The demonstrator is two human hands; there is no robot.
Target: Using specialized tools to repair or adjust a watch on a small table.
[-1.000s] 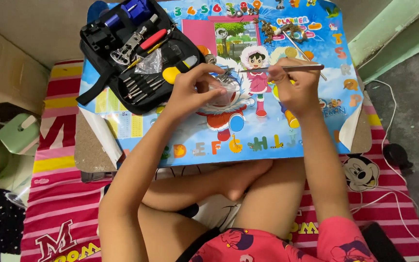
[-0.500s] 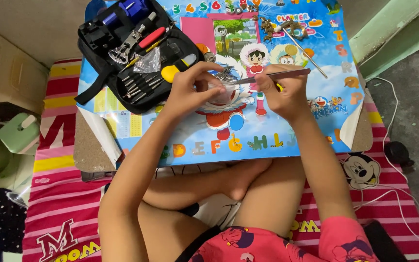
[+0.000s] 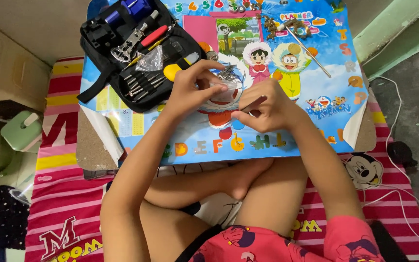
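Left hand (image 3: 190,87) pinches a small clear plastic bag (image 3: 221,90) over the colourful cartoon-printed lap table (image 3: 316,116). Right hand (image 3: 263,109), just beside it, is closed around a thin dark rod-like tool (image 3: 254,103). Open black zip case of small metal tools (image 3: 136,48) sits up left.

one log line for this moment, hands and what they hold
left hand: pinching small clear packet | right hand: holding thin tool | tool kit case: open, upper left

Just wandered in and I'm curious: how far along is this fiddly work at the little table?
Done: the tool kit lies open, and metal parts sit loose on the table. In hand: the left hand steadies a small metal piece; the right hand works a thin tool. Left: those loose parts aren't fitted.
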